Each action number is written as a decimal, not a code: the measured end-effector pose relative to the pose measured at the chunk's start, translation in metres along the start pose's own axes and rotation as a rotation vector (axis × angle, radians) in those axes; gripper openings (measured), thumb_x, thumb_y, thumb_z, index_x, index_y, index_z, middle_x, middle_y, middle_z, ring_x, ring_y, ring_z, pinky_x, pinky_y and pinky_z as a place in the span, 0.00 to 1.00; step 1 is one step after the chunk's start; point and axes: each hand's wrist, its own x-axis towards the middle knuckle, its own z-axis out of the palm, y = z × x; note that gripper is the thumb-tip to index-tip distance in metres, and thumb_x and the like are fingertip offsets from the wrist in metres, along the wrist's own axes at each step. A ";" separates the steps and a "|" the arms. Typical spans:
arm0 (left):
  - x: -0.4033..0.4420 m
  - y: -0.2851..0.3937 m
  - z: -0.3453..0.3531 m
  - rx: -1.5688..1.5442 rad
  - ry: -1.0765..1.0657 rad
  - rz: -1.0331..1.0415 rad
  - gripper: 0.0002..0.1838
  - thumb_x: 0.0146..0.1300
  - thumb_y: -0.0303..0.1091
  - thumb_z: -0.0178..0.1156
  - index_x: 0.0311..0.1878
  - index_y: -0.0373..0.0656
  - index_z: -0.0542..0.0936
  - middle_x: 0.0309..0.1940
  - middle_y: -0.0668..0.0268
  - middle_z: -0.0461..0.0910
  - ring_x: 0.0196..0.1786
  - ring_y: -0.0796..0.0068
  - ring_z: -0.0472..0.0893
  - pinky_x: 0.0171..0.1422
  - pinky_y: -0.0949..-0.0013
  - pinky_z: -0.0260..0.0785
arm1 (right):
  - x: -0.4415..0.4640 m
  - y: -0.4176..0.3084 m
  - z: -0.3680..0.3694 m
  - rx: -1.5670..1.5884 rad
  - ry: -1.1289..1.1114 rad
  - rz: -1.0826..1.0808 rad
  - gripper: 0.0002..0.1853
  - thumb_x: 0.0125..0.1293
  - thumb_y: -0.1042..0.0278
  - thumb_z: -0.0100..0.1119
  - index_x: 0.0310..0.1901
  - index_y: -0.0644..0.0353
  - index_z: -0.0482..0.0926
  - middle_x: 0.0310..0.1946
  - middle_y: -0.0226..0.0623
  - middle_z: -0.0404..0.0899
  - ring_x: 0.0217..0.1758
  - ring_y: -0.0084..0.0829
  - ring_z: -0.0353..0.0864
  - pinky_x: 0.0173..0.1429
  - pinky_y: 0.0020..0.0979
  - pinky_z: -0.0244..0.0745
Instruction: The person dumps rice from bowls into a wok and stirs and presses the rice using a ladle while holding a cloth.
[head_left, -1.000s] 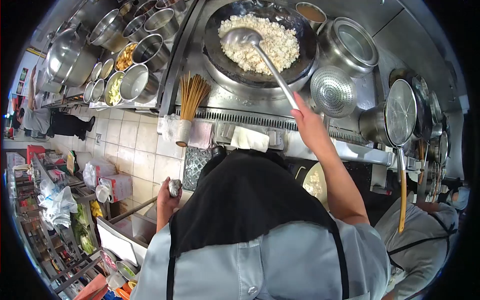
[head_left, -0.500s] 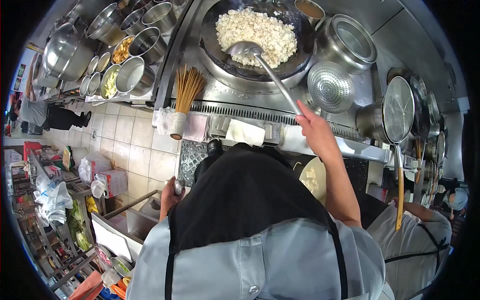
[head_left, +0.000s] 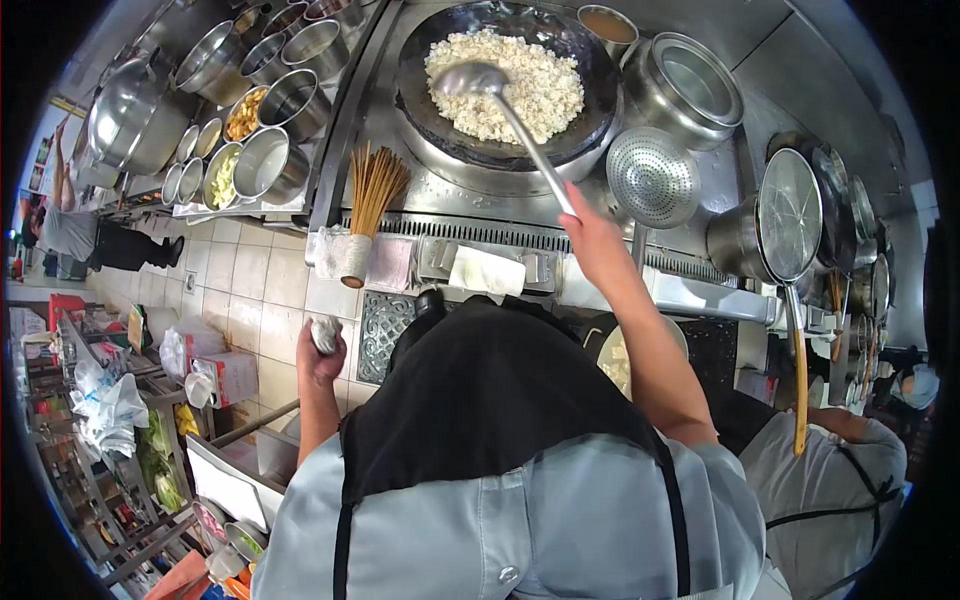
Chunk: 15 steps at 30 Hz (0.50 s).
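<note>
My right hand point(head_left: 592, 235) is wrapped round the handle end of a long metal ladle point(head_left: 520, 130). The ladle's bowl sits over the left part of the white fried rice point(head_left: 515, 85), which looks loose and grainy, in a black wok point(head_left: 415, 95) on the stove. Low at the left, away from the stove, my left hand point(head_left: 318, 362) is closed round a crumpled grey-white cloth point(head_left: 325, 334). A bamboo wok brush point(head_left: 375, 195) stands left of the wok. To its right lies a perforated strainer point(head_left: 653, 178).
Metal containers point(head_left: 270, 165) with ingredients line the left counter. A big metal pot point(head_left: 690, 90) and a cup of brown liquid point(head_left: 607, 27) stand right of the wok. A wire skimmer point(head_left: 790, 215) rests on a pot at far right. A co-worker point(head_left: 830, 490) is close on the right.
My left hand has risen and moved outward left with the cloth. My right hand has moved the ladle left and slightly upward, its bowl now nearer the wok's left side.
</note>
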 end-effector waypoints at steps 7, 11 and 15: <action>-0.027 0.020 0.163 -0.024 0.133 0.184 0.22 0.76 0.50 0.56 0.53 0.38 0.80 0.46 0.55 0.85 0.45 0.63 0.85 0.39 0.67 0.81 | 0.010 -0.028 -0.024 0.036 0.035 0.011 0.29 0.78 0.55 0.55 0.77 0.49 0.67 0.49 0.62 0.83 0.55 0.62 0.82 0.60 0.49 0.75; -0.025 0.004 0.232 0.011 0.137 0.189 0.24 0.75 0.52 0.58 0.56 0.38 0.80 0.46 0.55 0.85 0.42 0.65 0.84 0.43 0.65 0.80 | 0.034 0.004 -0.002 -0.019 0.029 -0.044 0.28 0.78 0.56 0.55 0.76 0.50 0.69 0.48 0.62 0.83 0.53 0.62 0.83 0.58 0.49 0.76; -0.033 -0.009 0.273 0.086 -0.001 0.096 0.27 0.71 0.56 0.62 0.56 0.39 0.80 0.40 0.57 0.84 0.36 0.65 0.83 0.41 0.65 0.79 | 0.000 -0.016 -0.046 0.035 0.022 0.031 0.27 0.78 0.58 0.54 0.75 0.52 0.69 0.52 0.62 0.83 0.55 0.62 0.82 0.60 0.50 0.75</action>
